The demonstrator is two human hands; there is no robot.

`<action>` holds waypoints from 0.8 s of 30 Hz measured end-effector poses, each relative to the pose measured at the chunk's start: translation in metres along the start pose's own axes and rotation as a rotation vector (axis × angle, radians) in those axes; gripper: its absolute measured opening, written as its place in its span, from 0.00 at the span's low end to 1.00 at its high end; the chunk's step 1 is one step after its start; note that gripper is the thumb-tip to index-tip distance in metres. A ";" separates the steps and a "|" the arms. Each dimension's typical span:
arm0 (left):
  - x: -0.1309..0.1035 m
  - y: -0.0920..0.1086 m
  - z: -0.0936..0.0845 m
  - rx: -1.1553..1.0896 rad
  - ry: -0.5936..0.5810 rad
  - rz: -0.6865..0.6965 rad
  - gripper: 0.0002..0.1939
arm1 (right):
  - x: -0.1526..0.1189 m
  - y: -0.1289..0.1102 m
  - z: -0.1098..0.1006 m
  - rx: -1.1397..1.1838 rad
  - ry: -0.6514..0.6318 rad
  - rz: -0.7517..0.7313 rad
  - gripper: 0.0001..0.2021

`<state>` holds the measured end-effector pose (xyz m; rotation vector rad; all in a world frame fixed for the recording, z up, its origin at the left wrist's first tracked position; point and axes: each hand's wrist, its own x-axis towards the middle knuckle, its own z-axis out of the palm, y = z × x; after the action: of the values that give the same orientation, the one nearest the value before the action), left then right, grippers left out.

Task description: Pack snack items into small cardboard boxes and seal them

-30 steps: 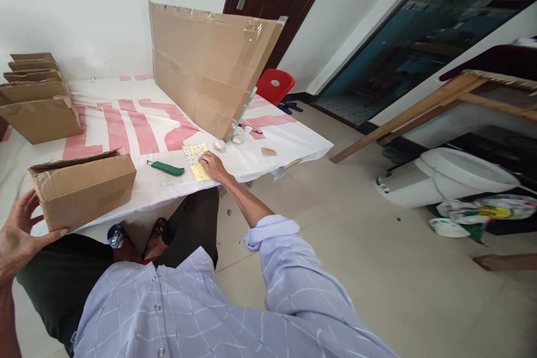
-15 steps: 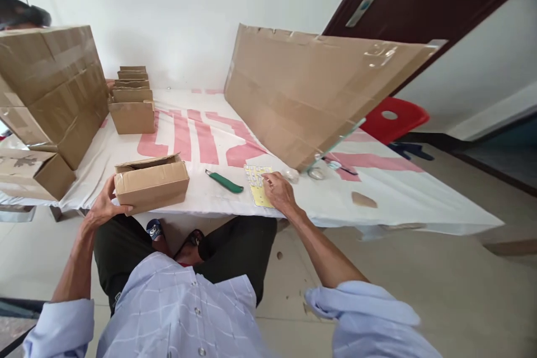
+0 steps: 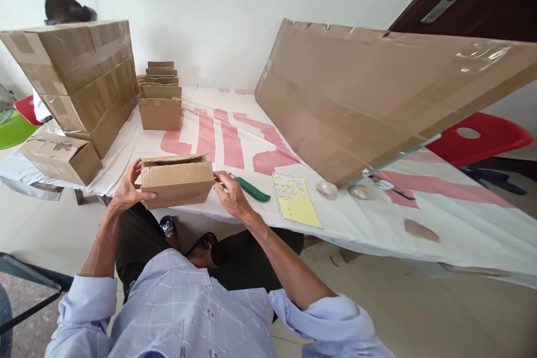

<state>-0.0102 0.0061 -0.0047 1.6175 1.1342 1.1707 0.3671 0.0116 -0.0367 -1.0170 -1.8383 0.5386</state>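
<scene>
A small cardboard box (image 3: 178, 182) with its flaps partly raised stands at the table's front edge. My left hand (image 3: 129, 187) grips its left end, thumb on the front and fingers behind. At the box's right end is my right hand (image 3: 230, 193), its thumb and forefinger pressed together near the corner; whatever is between them is too small to make out. A green utility knife (image 3: 251, 189) lies just beyond that hand. Further right lies a yellow sheet (image 3: 301, 210) carrying small whitish stickers.
Large taped boxes (image 3: 84, 72) are stacked at the left, a smaller closed box (image 3: 62, 156) before them. Several open boxes (image 3: 160, 113) stand behind. A big cardboard panel (image 3: 369, 95) leans at the right, near tape rolls (image 3: 327, 189). A person's head (image 3: 67, 10) shows behind the stack.
My right hand has left the yellow sheet and moved left to the small box's right end. My left hand still holds the box. The view has shifted left.
</scene>
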 end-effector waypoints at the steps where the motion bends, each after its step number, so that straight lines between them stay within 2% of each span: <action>1: 0.000 0.000 -0.003 -0.012 0.006 0.001 0.74 | -0.001 -0.006 0.006 0.019 0.013 -0.002 0.17; 6: 0.001 -0.002 -0.030 -0.077 0.047 -0.003 0.68 | -0.014 -0.037 0.021 0.120 0.087 0.002 0.18; 10: 0.006 -0.003 -0.048 -0.241 0.106 -0.050 0.67 | -0.014 -0.049 0.028 0.224 0.179 0.003 0.15; 13: 0.010 0.000 -0.050 -0.314 0.115 -0.055 0.65 | -0.012 -0.048 0.032 0.282 0.204 0.010 0.13; 18: 0.011 0.006 -0.045 -0.350 0.111 -0.044 0.61 | -0.010 -0.048 0.040 0.328 0.176 0.031 0.13; 24: 0.013 0.006 -0.048 -0.249 0.136 -0.051 0.62 | -0.005 -0.047 0.039 0.362 0.129 0.035 0.14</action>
<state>-0.0530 0.0221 0.0149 1.3295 1.0604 1.3470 0.3145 -0.0164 -0.0237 -0.8182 -1.5416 0.7763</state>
